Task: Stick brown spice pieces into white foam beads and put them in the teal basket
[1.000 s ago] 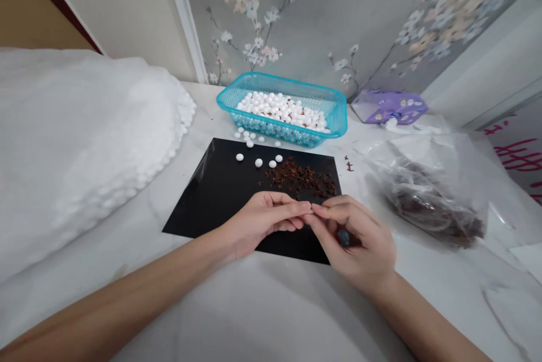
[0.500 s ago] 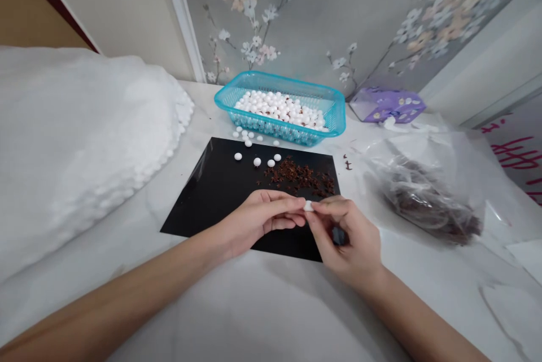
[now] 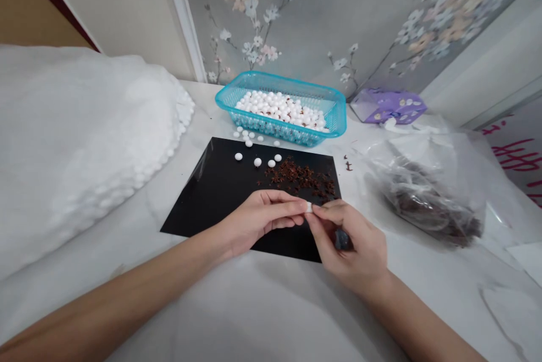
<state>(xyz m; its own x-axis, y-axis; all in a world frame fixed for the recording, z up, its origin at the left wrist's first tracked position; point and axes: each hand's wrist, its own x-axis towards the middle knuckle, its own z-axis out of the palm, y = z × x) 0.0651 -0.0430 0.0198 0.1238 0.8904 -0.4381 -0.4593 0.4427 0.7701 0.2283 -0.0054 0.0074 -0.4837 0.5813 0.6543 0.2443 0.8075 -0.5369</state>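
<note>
The wall behind the desk [image 3: 271, 317] carries grey wallpaper [image 3: 322, 17] printed with pale blossom branches, and the desk itself has a white, faintly veined top. A black sheet [image 3: 190, 218] lies on the desk directly in front of the person. Both forearms come in from the near edge, and the hands meet over the sheet's near right part.

The left hand [image 3: 258, 223] and right hand [image 3: 351, 243] are both closed in a pinching grip on one small white bead [image 3: 309, 207], held between their fingertips just above the sheet. The right hand's curled fingers also enclose a small dark blue object [image 3: 342, 239]; its kind cannot be determined.

On the sheet, beyond the hands, lie a few loose white beads [image 3: 257, 162] and a scatter of dark brown fragments [image 3: 300, 177]. Further loose beads sit on the desk just beside a teal plastic basket [image 3: 279, 81], which is heaped with white beads [image 3: 279, 105] flecked with brown. To the right are a clear plastic bag [image 3: 427, 198] holding dark brown material and a purple patterned packet [image 3: 387, 105]. A large white mound [image 3: 84, 147] with a scalloped edge occupies the left side.
</note>
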